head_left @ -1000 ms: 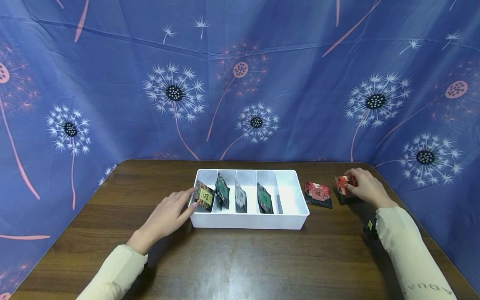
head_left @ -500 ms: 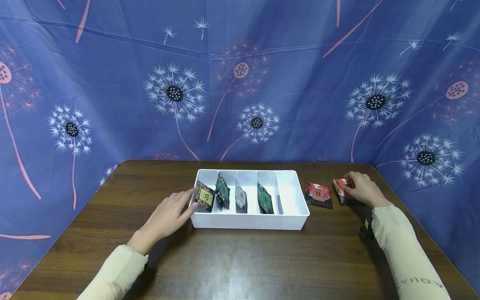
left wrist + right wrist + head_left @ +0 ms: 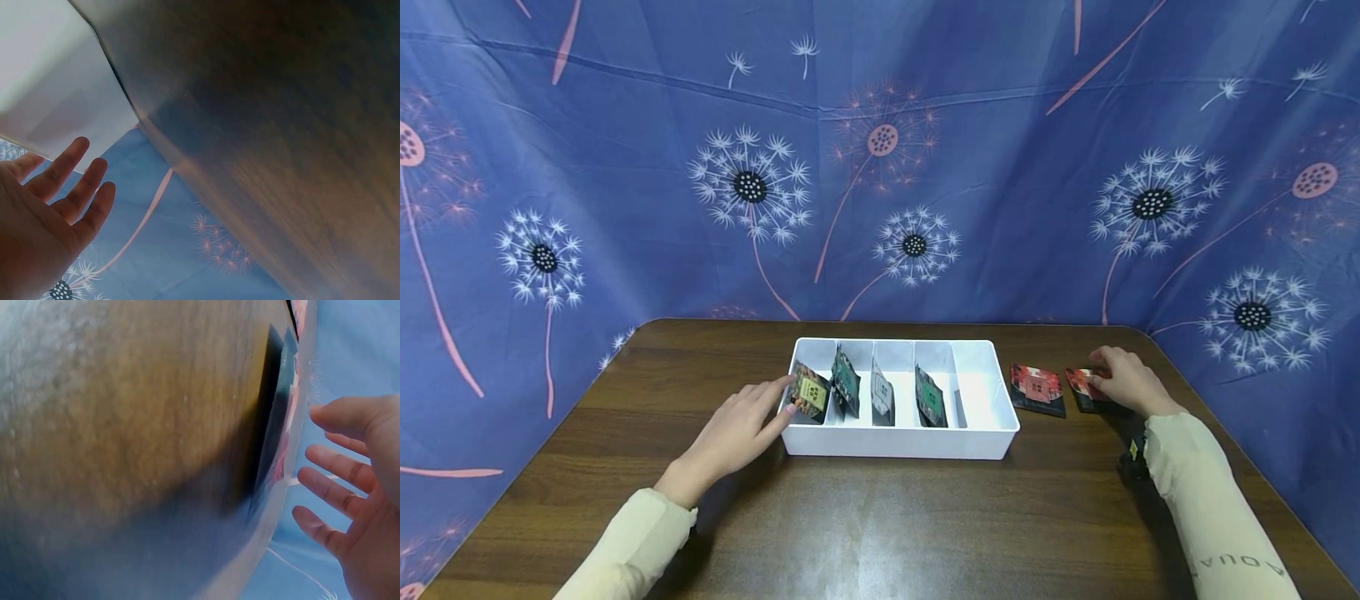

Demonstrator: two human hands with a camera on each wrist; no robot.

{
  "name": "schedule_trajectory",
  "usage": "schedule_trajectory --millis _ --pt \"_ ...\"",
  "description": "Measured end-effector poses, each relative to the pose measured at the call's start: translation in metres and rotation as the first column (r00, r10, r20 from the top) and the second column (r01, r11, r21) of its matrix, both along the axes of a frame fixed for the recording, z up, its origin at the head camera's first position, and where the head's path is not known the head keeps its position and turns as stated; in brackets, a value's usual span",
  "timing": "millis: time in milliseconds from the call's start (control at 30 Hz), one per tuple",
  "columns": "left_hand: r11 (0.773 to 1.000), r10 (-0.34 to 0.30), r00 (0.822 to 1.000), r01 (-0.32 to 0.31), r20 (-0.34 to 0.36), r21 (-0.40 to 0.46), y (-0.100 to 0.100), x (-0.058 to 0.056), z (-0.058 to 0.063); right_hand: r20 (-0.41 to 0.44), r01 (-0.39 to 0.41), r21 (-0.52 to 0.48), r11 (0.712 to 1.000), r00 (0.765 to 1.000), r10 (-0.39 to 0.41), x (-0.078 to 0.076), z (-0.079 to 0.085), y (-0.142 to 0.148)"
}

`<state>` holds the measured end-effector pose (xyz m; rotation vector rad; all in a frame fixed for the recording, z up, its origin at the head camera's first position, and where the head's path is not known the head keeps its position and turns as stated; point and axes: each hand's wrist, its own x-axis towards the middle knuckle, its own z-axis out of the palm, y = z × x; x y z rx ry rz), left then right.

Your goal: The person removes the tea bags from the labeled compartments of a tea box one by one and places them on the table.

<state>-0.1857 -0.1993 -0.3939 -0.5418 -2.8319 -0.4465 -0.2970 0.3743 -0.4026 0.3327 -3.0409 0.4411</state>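
My left hand (image 3: 737, 429) rests at the left end of a white divided box (image 3: 895, 442), fingers extended, beside a black sachet with a yellow label (image 3: 811, 393). In the left wrist view, its fingers spread near the box wall (image 3: 56, 81). On the right, my right hand (image 3: 1131, 382) hovers at a red-and-black sachet (image 3: 1081, 388) lying flat on the table, partly hidden by the hand. The right wrist view shows the fingers apart and relaxed, with a gap between them and the sachet (image 3: 279, 419). A second red-and-black sachet (image 3: 1037, 389) lies between box and hand.
Further sachets stand tilted in the box's compartments: a dark green one (image 3: 845, 383), a grey one (image 3: 882, 396) and one with a green label (image 3: 930, 400). The wooden table (image 3: 880, 525) ends at a blue dandelion-print cloth (image 3: 1000, 208) behind.
The sachet at my right hand was held tilted up; it has come down flat and the fingers have released it. The right hand shifted slightly left. My left hand stayed put.
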Motion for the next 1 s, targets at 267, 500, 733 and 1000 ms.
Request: schedule_trajectory --millis 267,500,733,1000 --pt "1.0 0.004 1.0 -0.004 0.006 -0.002 0.0 0.0 0.0 -0.003 -0.015 -0.028 0.999 1.0 0.015 0.001 0.006 0.0" --pt "1.0 -0.004 1.0 0.003 -0.026 -0.015 0.0 -0.001 -0.001 -0.047 -0.065 -0.068 0.996 0.997 0.062 0.003 0.013 -0.005" --pt "1.0 -0.004 1.0 0.004 -0.02 -0.008 0.001 0.0 -0.001 -0.098 -0.124 -0.069 0.99 0.988 0.117 0.005 0.016 -0.014" --pt "1.0 -0.001 1.0 0.001 -0.006 -0.007 0.001 -0.001 0.0 -0.143 -0.215 -0.049 0.975 0.968 0.206 0.009 0.018 -0.03"
